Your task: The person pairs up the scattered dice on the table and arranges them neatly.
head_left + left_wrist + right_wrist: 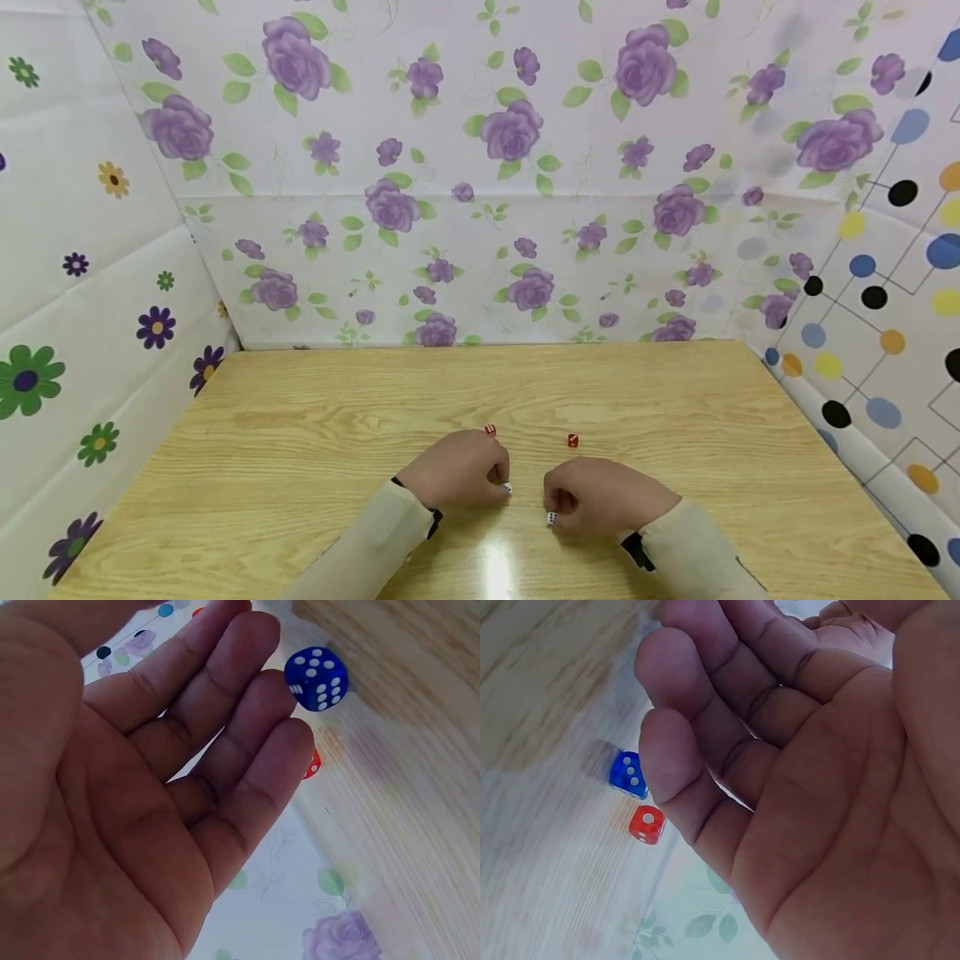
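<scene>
In the head view my left hand [459,468] is low over the table, its thumb and index finger pinching a small white die [507,489] with dark pips. My right hand [603,497] faces it and pinches another white die [551,518] at its fingertips. Past the left knuckles lies a red die [491,430]; a second red die [573,440] lies beyond the right hand. The left wrist view has a blue die [316,679] beside the fingertips. By the right fingers is another blue die [628,774]. The hands hide both blue dice in the head view.
A light wooden table [322,417] carries everything. Behind it hangs a floral cloth [450,250]. Patterned sheets, one with flowers [82,317] at left and one with dots [885,333] at right, close in the sides.
</scene>
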### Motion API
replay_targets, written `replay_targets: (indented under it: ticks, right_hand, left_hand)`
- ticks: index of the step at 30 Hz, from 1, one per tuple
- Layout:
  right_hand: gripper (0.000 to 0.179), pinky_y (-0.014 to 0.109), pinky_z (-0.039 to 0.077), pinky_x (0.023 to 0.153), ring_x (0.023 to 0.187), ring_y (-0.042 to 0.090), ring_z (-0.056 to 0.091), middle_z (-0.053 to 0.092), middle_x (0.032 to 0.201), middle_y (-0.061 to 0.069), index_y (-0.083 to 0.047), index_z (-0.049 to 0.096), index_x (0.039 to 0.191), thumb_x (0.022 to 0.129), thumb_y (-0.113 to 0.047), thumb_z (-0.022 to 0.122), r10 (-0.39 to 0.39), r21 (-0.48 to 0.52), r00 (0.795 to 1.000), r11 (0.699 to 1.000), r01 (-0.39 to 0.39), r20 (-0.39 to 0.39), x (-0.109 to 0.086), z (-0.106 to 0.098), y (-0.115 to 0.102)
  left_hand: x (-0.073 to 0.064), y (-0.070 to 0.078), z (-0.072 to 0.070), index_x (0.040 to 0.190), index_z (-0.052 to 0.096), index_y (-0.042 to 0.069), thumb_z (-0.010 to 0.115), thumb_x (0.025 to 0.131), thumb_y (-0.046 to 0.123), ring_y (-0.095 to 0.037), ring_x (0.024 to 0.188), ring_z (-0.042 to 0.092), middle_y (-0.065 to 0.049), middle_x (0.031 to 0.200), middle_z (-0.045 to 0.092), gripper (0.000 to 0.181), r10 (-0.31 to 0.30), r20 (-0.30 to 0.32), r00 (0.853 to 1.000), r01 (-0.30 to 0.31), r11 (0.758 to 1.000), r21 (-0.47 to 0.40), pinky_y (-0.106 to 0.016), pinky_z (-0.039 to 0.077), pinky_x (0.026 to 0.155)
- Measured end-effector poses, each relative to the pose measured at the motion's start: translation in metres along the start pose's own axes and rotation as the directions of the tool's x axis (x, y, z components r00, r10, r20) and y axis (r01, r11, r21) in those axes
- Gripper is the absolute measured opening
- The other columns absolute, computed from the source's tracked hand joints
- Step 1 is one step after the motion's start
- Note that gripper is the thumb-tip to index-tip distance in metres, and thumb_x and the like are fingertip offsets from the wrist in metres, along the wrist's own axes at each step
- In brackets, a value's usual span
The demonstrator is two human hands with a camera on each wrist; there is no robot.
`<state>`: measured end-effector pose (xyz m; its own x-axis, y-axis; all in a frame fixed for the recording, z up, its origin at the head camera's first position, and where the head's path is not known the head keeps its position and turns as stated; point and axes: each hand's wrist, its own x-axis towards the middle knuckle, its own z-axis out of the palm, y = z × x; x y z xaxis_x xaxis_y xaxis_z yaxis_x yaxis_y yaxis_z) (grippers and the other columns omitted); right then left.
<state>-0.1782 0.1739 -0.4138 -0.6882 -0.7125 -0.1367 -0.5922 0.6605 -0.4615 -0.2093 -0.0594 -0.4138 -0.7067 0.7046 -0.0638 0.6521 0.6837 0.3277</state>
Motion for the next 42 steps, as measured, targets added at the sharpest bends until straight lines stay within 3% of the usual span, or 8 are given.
replay_targets:
  ticks: [9, 17, 26, 35, 42]
  right_hand:
    - [0.016, 0.020, 0.042, 0.060, 0.062, -0.001, 0.045, 0.051, 0.070, -0.017, -0.029, 0.058, 0.077, 0.082, -0.016, 0.066, 0.008, -0.016, 1.000, 1.000, -0.008, -0.002, 0.0002, 0.0039, 0.0036]
    - [0.017, 0.020, 0.042, 0.059, 0.061, 0.000, 0.045, 0.052, 0.069, -0.016, -0.029, 0.059, 0.076, 0.081, -0.014, 0.066, 0.032, -0.019, 0.999, 0.999, -0.032, -0.005, 0.0001, 0.0016, 0.0024]
    - [0.014, 0.020, 0.043, 0.060, 0.062, -0.001, 0.047, 0.053, 0.071, -0.016, -0.027, 0.060, 0.078, 0.084, -0.016, 0.068, 0.017, 0.008, 1.000, 1.000, -0.017, 0.000, 0.0008, -0.0006, -0.0014]
    - [0.016, 0.020, 0.043, 0.062, 0.064, 0.000, 0.047, 0.055, 0.074, -0.014, -0.026, 0.061, 0.080, 0.084, -0.011, 0.065, 0.000, 0.016, 1.000, 1.000, 0.000, 0.000, -0.0006, -0.0041, 0.0005]
    - [0.016, 0.020, 0.043, 0.060, 0.063, -0.001, 0.047, 0.053, 0.072, -0.016, -0.026, 0.060, 0.077, 0.084, -0.014, 0.067, 0.001, 0.013, 1.000, 1.000, -0.002, 0.004, 0.0015, -0.0004, 0.0015]
  left_hand:
    - [-0.0010, 0.0022, 0.0029, 0.066, 0.063, 0.028, 0.072, 0.082, 0.025, 0.001, 0.055, 0.047, 0.020, 0.063, 0.054, 0.018, 0.018, 0.022, 1.000, -0.018, 1.000, -0.009, -0.019, 0.043, 0.058]
    - [-0.0005, 0.0045, 0.0023, 0.069, 0.067, 0.028, 0.074, 0.082, 0.025, 0.003, 0.059, 0.052, 0.021, 0.067, 0.057, 0.015, 0.053, 0.055, 0.997, -0.049, 0.997, -0.066, -0.018, 0.045, 0.060]
    - [-0.0008, 0.0099, 0.0019, 0.071, 0.067, 0.030, 0.075, 0.079, 0.027, 0.007, 0.063, 0.053, 0.024, 0.069, 0.057, 0.012, 0.072, 0.070, 0.995, -0.071, 0.997, -0.010, -0.015, 0.045, 0.061]
    - [-0.0020, 0.0081, -0.0017, 0.069, 0.068, 0.029, 0.075, 0.080, 0.027, 0.005, 0.060, 0.052, 0.022, 0.066, 0.057, 0.013, 0.097, 0.073, 0.993, -0.094, 0.995, -0.044, -0.016, 0.044, 0.060]
    - [-0.0014, 0.0086, -0.0013, 0.070, 0.068, 0.030, 0.074, 0.081, 0.028, 0.006, 0.059, 0.052, 0.024, 0.065, 0.056, 0.013, 0.117, 0.071, 0.991, -0.115, 0.993, -0.020, -0.014, 0.044, 0.060]
